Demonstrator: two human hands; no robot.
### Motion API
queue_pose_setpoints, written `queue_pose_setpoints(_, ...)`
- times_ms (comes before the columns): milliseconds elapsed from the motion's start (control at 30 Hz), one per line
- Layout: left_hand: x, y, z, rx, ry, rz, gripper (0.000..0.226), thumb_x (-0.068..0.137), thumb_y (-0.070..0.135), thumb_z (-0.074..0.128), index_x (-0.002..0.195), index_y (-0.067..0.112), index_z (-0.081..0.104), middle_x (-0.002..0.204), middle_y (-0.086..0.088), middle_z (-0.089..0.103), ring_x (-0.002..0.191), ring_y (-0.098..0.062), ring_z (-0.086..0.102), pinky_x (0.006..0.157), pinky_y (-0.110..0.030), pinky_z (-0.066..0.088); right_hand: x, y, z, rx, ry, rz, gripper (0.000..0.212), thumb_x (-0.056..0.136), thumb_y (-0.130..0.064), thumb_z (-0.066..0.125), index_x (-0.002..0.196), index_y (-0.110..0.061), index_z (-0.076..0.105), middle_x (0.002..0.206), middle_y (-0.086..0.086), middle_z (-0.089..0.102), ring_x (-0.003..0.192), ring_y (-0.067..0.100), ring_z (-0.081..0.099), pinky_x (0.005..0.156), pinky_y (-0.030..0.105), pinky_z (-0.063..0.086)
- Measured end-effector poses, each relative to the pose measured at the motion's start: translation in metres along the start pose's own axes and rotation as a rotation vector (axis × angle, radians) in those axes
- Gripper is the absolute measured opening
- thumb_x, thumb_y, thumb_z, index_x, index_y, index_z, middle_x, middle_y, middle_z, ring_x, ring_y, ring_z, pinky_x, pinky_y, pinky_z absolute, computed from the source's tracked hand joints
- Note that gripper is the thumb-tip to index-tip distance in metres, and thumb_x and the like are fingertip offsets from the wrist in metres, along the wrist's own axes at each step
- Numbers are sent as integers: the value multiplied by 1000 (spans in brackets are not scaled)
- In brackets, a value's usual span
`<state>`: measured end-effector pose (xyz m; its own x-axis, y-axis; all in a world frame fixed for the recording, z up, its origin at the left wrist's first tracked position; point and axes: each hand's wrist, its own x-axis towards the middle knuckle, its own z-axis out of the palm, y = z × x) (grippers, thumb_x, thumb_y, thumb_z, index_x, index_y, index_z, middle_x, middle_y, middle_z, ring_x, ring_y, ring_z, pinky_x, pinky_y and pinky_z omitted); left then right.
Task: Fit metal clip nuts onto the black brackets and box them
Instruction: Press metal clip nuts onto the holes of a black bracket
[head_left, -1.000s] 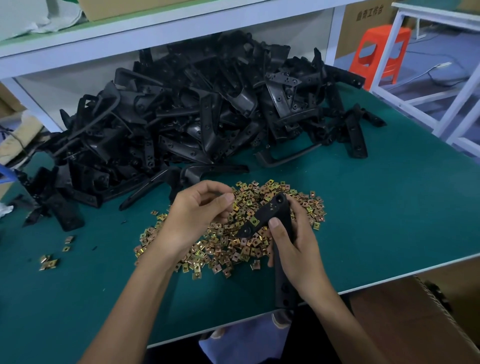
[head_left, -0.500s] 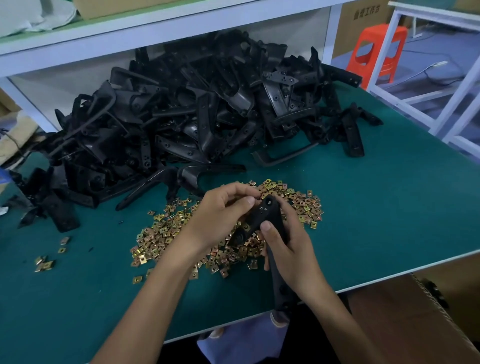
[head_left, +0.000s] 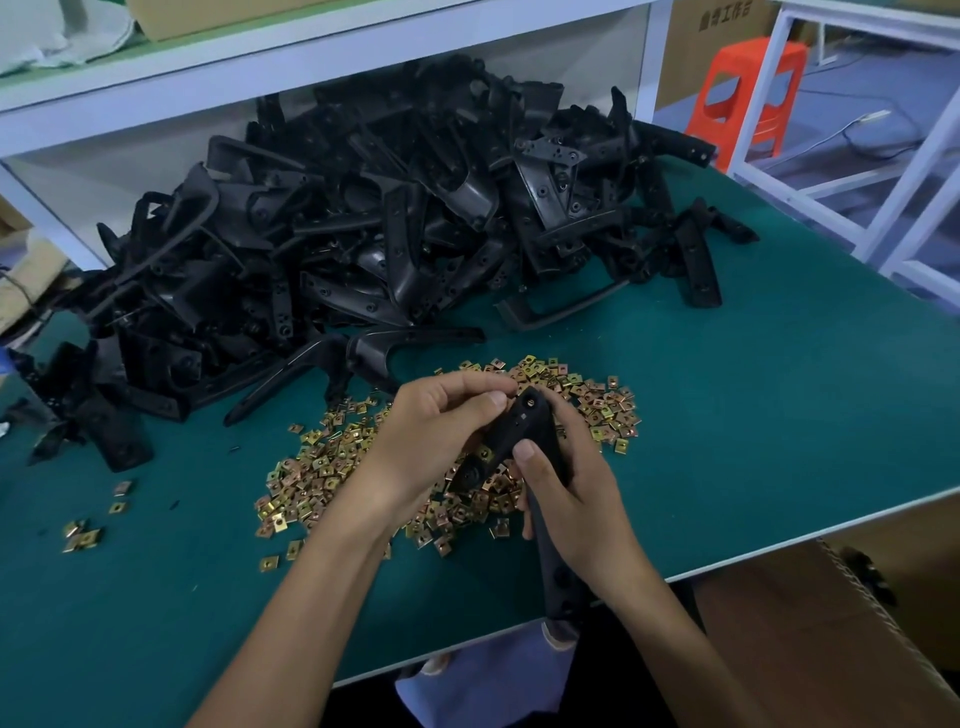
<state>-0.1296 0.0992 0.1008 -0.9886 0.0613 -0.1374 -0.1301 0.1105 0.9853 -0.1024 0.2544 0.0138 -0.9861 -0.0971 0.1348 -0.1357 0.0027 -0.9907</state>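
The right grip (head_left: 576, 499), a bare hand, is clenched around the middle of one black bracket (head_left: 524, 423), thumb laid along its front face. The left grip (head_left: 436, 431) is curled, thumb and fingertips pinching the bracket's upper end; whether a clip nut lies under those fingertips cannot be told. The bracket is a matte, moulded piece with round holes, forked into a short arm pointing lower left and a long arm reaching down past the counter's front edge. It is held just above the clip nuts (head_left: 332, 467), a loose, flat spread of small square pieces of yellow-gold metal, each with a central hole. A few stray nuts (head_left: 83, 535) lie well apart to the left. Behind the spread rises a tangled heap of brackets (head_left: 389, 234), black, curved and strap-like, some glossy where light strikes. All rest on the counter (head_left: 779, 415), covered with a dark green, faintly textured mat edged in white. A white shelf (head_left: 311, 57) spans the heap from above and carries a cardboard carton (head_left: 208, 15). To the right stand an orange plastic stool (head_left: 743, 98) and a white tubular frame (head_left: 909, 171) on a bluish floor. An open corrugated box (head_left: 831, 649) sits below the counter's right front edge.
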Motion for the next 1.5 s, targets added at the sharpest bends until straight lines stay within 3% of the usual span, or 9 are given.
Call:
queue_pose_setpoints(233, 0, 1, -3, 30, -36, 42, 17, 95, 3, 65, 97, 15, 78, 92, -6, 78, 85, -14, 71, 75, -23, 57, 0, 1, 0, 16, -14, -10, 54, 99, -41, 57, 149, -41, 38, 70, 2, 66, 48, 14, 60, 45, 28, 50)
queue_pose_setpoints(433, -1, -6, -2, -103, -32, 54, 22, 92, -2, 66, 96, 18, 75, 84, -5, 74, 78, -16, 69, 70, -24, 57, -1, -2, -3, 61, -44, -26, 51, 101, -39, 60, 148, -47, 40, 72, -2, 66, 51, 14, 60, 47, 29, 51)
queue_pose_setpoints(600, 3, 1, -13, 51, -121, 91, 16, 86, 14, 73, 95, 27, 73, 82, -4, 74, 77, -16, 70, 73, -25, 58, 2, 0, -1, 82, -65, -4, 57, 94, -50, 60, 148, -46, 40, 76, -3, 66, 54, 17, 61, 46, 32, 51)
queue_pose_setpoints(733, 4, 3, -8, 113, -179, 66, 14, 88, 14, 72, 98, 23, 69, 79, -3, 72, 74, -18, 67, 69, -27, 57, 3, 2, -1, 75, -66, -17, 54, 95, -50, 59, 146, -49, 42, 77, -2, 66, 54, 16, 62, 45, 31, 51)
queue_pose_setpoints(933, -2, 1, -5, 140, -234, 53, 29, 93, 11, 72, 119, 23, 66, 99, 0, 77, 90, -14, 72, 80, -25, 57, 1, -4, -1, 100, 12, -44, 42, 97, -54, 59, 135, -64, 42, 83, -2, 68, 52, 14, 61, 46, 28, 50)
queue_pose_setpoints(1133, -14, -9, -3, 359, -55, 186, 36, 81, 28, 85, 113, 34, 70, 100, 14, 73, 93, -6, 69, 81, -22, 55, 2, -5, -2, 45, 28, -19, 44, 96, -52, 56, 136, -64, 41, 100, -4, 71, 56, 13, 65, 51, 29, 53)
queue_pose_setpoints(1233, -19, -13, -1, 519, 6, 268, 41, 79, 37, 85, 115, 43, 66, 104, 27, 65, 99, 2, 64, 81, -12, 48, 3, 0, -1, 74, 40, -13, 46, 99, -44, 55, 142, -53, 42, 99, 0, 70, 55, 19, 64, 53, 34, 53)
queue_pose_setpoints(1333, -21, -16, 2, 584, 41, 343, 40, 81, 39, 83, 116, 45, 64, 104, 24, 62, 100, 0, 61, 79, -10, 44, 4, 2, 0, 98, 70, -4, 40, 98, -48, 56, 133, -64, 44, 95, -1, 70, 54, 18, 63, 51, 34, 53)
queue_pose_setpoints(1500, -22, -15, 1, 602, 56, 394, 35, 83, 37, 81, 109, 52, 63, 95, 16, 60, 95, -5, 59, 74, -9, 43, 6, 2, 0, 119, 53, -20, 41, 91, -56, 55, 131, -63, 46, 84, -3, 70, 45, 21, 58, 43, 29, 48)
